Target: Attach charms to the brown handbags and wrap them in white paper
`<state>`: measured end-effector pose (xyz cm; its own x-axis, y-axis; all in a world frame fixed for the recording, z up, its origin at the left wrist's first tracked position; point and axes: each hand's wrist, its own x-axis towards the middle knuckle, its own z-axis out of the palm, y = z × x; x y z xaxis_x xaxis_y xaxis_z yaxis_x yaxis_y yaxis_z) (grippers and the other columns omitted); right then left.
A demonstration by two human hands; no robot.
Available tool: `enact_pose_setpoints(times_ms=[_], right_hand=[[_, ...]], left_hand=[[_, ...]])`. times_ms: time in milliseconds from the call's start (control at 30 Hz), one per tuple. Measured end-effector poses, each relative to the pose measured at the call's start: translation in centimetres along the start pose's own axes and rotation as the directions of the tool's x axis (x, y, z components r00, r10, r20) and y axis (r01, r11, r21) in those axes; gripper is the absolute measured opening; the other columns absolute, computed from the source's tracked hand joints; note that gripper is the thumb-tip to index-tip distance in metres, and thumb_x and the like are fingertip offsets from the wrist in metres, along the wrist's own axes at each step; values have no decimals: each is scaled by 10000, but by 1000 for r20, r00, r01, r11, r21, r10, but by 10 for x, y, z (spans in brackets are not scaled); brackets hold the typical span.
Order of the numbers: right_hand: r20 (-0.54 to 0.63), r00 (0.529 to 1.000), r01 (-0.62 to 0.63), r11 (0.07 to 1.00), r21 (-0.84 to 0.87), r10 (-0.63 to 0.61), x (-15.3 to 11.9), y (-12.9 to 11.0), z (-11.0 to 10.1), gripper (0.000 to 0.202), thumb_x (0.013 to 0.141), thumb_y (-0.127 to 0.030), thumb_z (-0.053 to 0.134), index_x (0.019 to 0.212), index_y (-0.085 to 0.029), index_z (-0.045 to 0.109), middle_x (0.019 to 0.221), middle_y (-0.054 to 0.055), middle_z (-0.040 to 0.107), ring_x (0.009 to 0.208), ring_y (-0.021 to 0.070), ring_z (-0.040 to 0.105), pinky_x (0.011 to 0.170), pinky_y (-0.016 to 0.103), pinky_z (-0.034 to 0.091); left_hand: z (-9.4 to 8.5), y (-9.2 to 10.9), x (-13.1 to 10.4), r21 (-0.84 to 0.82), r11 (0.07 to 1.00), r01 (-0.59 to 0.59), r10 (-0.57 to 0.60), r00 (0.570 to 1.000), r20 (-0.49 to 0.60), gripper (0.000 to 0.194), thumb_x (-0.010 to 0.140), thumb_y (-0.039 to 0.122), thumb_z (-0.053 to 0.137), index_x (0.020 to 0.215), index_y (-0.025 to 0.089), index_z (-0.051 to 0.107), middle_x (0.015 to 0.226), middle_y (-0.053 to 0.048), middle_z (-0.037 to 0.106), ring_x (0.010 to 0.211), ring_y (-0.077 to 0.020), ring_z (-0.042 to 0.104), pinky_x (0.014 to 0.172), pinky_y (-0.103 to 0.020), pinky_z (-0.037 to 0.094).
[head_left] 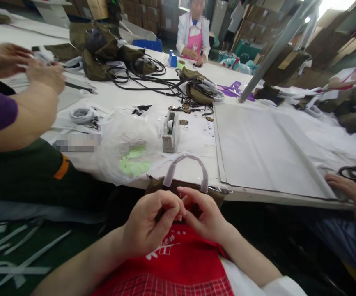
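A red apron (190, 259) lies nearest, at six o'clock. A plastic sack (113, 144) slumps at eleven. The left hand (150, 220) has its thumb drawn close to curled fingers. At twelve, the bag (219, 198) is at the table (254, 196) edge, probably for easy reach, its wrapped handle (205, 172) upright. The right hand (205, 213) brings bent fingertips to the left's, perhaps for fine control; whether either pinches anything, I can't tell.

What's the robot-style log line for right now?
left hand: fingertips near right hand | grip: unclear | brown bag: at table edge, handle up | tape dispenser: beyond
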<state>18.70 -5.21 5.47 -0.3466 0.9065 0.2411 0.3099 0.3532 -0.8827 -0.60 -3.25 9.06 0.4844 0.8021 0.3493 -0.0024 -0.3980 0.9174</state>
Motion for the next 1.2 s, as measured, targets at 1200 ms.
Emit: enact_pose_setpoints(times_ms=[1200], right_hand=[[41,988,-106,859,-501,146,-56,12,-20,224,939,-207,530,1118,-202,664,1029,55,726,895,170,678,810,269,521]], left_hand=[[50,-58,11,542,819,188,-474,754,455,329,955,303,355,795,194,621,789,-44,698,709,-191,641,656,-283,433]])
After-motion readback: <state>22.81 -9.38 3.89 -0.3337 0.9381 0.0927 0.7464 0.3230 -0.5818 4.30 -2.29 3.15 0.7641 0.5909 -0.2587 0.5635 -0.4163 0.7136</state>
